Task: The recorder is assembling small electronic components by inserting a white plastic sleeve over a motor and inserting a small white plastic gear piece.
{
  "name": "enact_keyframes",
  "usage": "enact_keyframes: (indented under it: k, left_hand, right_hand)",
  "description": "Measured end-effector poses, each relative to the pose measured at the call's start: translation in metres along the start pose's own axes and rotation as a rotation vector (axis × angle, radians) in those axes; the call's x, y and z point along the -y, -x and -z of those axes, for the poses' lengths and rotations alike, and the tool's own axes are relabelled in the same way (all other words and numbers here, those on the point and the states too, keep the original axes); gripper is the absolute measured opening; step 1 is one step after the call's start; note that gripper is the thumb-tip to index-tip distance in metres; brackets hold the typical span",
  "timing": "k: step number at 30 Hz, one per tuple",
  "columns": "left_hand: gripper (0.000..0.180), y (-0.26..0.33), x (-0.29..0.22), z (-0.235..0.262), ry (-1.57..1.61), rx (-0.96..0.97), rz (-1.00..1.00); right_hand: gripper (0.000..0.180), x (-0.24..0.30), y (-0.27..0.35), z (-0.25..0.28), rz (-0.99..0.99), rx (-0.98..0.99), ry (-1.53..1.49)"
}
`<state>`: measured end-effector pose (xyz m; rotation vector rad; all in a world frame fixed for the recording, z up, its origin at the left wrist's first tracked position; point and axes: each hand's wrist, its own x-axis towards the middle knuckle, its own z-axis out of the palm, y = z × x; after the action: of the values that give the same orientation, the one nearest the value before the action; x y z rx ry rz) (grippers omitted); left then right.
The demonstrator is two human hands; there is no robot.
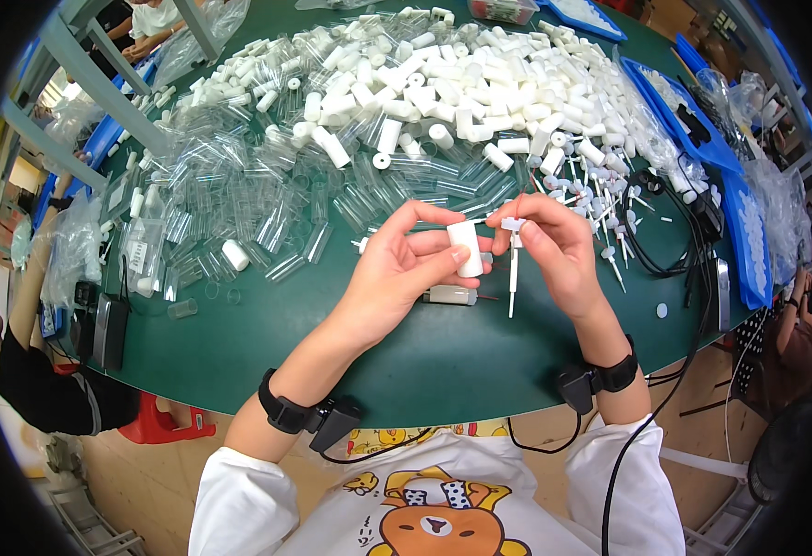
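My left hand (392, 269) is closed round a white cylinder (465, 248), its thumb pressed along the side. Close beside it, my right hand (559, 255) pinches a thin white stem (514, 278) with a wider collar at its top. The stem hangs nearly upright, apart from the cylinder, and a thin reddish wire rises near my right fingers. On the green table just under my hands lies a clear tube with a white core (450, 295), partly covered by my left fingers.
A big heap of white cylinders (461, 79) spreads over the far table, with clear tubes (239, 181) at left. More white stems (614, 222) lie to the right, near black cables (651, 246) and blue trays (749, 232). People sit at both sides; a metal frame (100, 83) stands far left.
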<state>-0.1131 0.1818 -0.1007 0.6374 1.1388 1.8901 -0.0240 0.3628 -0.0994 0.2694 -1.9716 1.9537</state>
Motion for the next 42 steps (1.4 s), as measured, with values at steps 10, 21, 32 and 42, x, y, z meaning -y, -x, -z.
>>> enact_keyframes:
  k: [10,21,32,42]
  left_hand:
    - [0.035,0.003,0.002,0.003,-0.121,-0.026,-0.069]
    - [0.034,0.003,-0.006,-0.002,-0.012,0.048,0.077]
    - [0.024,0.003,0.0,0.001,0.023,0.046,0.095]
    - [0.021,0.002,-0.001,-0.001,0.049,-0.006,0.092]
  right_hand:
    - [0.018,-0.001,-0.002,0.001,0.006,0.023,-0.038]
    - [0.016,0.001,-0.003,0.001,0.043,-0.015,0.067]
    - [0.014,0.003,-0.004,-0.009,0.129,0.085,0.22]
    - [0.019,-0.004,-0.001,-0.01,0.13,0.049,0.282]
